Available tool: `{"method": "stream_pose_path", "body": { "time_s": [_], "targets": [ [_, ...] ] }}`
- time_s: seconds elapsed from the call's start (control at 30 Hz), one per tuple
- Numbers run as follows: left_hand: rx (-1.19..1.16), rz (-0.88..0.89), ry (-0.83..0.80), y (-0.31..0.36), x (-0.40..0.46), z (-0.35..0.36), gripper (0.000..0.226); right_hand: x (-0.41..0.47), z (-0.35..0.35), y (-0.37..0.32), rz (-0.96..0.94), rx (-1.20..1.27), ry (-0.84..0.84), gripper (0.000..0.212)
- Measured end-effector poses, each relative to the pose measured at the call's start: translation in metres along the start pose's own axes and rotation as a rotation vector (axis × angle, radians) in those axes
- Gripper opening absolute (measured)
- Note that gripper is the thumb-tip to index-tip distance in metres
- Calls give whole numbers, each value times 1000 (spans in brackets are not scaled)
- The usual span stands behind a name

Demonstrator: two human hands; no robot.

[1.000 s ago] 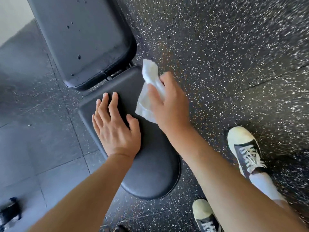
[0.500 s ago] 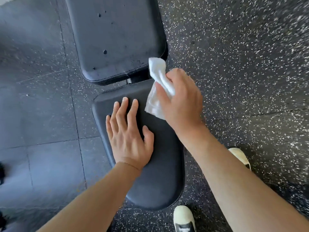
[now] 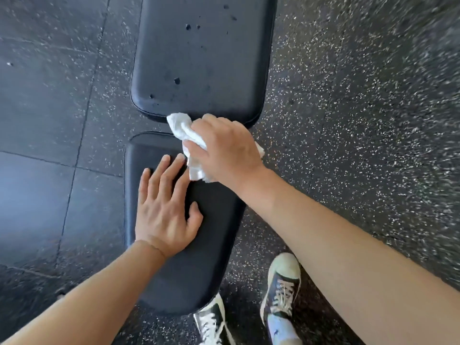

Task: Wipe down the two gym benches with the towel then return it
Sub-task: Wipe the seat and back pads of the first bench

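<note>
- The right hand (image 3: pixel 225 148) has its fingers curled round a bunched white towel (image 3: pixel 185 131), which it holds at the far end of the seat pad (image 3: pixel 189 257), over the gap before the back pad (image 3: pixel 201 58).
- One tail of the towel sticks out beyond the knuckles and touches the near edge of the back pad; another fold hangs below the palm, just beside the fingertips of the other hand.
- The left hand (image 3: pixel 164 210) lies flat on the seat pad with fingers straight and slightly spread. It holds nothing and, by the look of it, braces the person's weight.
- Beyond the right hand, the back pad shows several dark spots and a dull, smudged sheen. I judge that it has not yet been wiped clean, though the marks could be damage in the vinyl rather than dirt.
- The seat pad under the left hand looks even, but the view cannot prove it is finished.
- Only one bench is in view. The second bench and the towel's home are out of sight, so I judge the task to be at an early stage: the back pad, the other bench and the return are left.
- Two laced shoes (image 3: pixel 281 292) stand on the speckled rubber floor (image 3: pixel 361 120) below the right forearm.
</note>
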State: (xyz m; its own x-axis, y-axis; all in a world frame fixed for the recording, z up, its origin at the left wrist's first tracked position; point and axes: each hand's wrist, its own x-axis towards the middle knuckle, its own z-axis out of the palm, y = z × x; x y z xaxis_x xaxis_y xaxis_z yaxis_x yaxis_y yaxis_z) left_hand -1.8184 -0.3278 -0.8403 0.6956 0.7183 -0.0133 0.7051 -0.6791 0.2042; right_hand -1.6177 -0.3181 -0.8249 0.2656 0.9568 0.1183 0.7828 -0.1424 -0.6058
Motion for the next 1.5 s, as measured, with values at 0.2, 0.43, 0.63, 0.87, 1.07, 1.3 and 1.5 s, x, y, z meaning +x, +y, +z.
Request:
{"method": "stream_pose_path", "body": {
  "time_s": [0.2, 0.43, 0.63, 0.87, 1.07, 1.3, 1.5],
  "targets": [
    [-21, 7, 10, 1, -1, -1, 75, -52, -32, 40, -62, -70, -24, 27],
    [-57, 15, -18, -2, 0, -1, 78, -40, -32, 30, -104, -220, -83, 34],
    [-138, -5, -5, -1, -2, 0, 81, -1, -2, 3, -246, -284, -167, 33],
    [-207, -44, 8, -4, -2, -5, 85, 14, 11, -7, -328, -290, -189, 26],
    [-323, -458, 109, 5, -4, -21, 67, 47, 35, -42, -415, -208, -261, 27],
    [-330, -676, 85, 4, 4, -39, 62, 62, 38, -64, -410, -135, -372, 29],
    [-208, -877, -18, 13, 71, -31, 71, 64, -44, 4, -462, -150, -311, 25]
  ]
}}
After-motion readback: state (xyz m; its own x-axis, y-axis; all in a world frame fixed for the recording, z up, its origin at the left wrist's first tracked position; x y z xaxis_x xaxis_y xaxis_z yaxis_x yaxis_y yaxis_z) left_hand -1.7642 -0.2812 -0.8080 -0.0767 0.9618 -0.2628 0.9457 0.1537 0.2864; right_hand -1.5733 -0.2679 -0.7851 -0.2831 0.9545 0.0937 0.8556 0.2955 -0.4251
